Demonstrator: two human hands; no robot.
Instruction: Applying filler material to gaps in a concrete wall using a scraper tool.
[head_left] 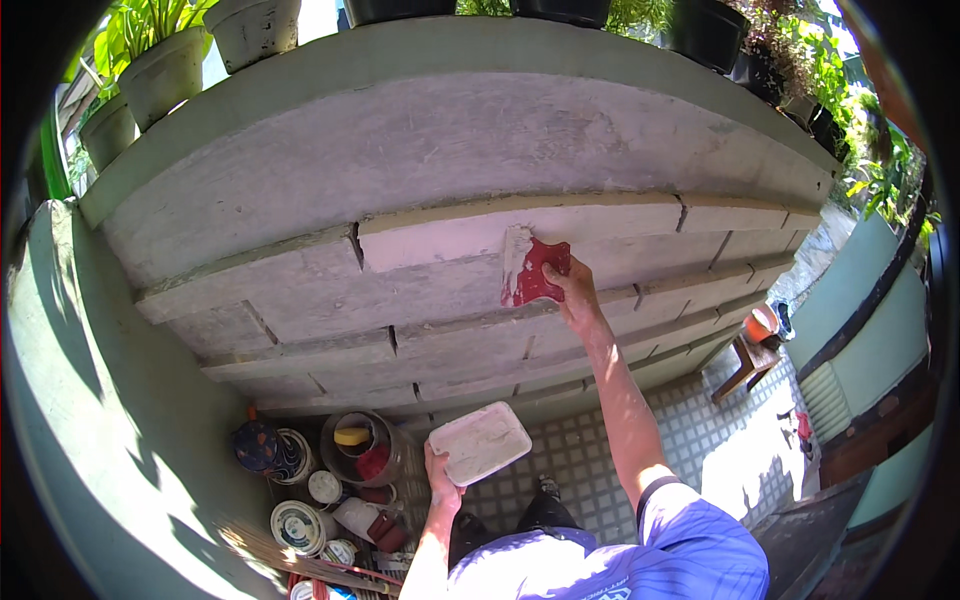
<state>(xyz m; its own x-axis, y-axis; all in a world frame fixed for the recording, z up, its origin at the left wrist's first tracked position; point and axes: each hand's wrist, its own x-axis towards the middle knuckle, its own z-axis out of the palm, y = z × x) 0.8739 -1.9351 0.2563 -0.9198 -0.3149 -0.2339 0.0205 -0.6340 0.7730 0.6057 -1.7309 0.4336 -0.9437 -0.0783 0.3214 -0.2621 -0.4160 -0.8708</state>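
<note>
My right hand (572, 285) is closed round a red putty scraper (540, 268), its arm stretched out to the wall. The scraper's broad edge, smeared with whitish paste, lies against a raised block of the grey wall (450, 150). That block carries a smooth pale coat (430, 237) left of the scraper. Lower down, my left hand (442, 476) grips the left side of a shallow white tray (482, 443). Pale smears mark the tray's inside. The fingers under the tray are hidden.
Potted plants (165, 75) line the wall's top ledge. At the lower left, several buckets and tubs (298, 527) crowd beside a clear plastic container (400, 450). A small wooden stool (745, 368) with an orange pail (761, 322) stands on the tiled floor (690, 430) at right.
</note>
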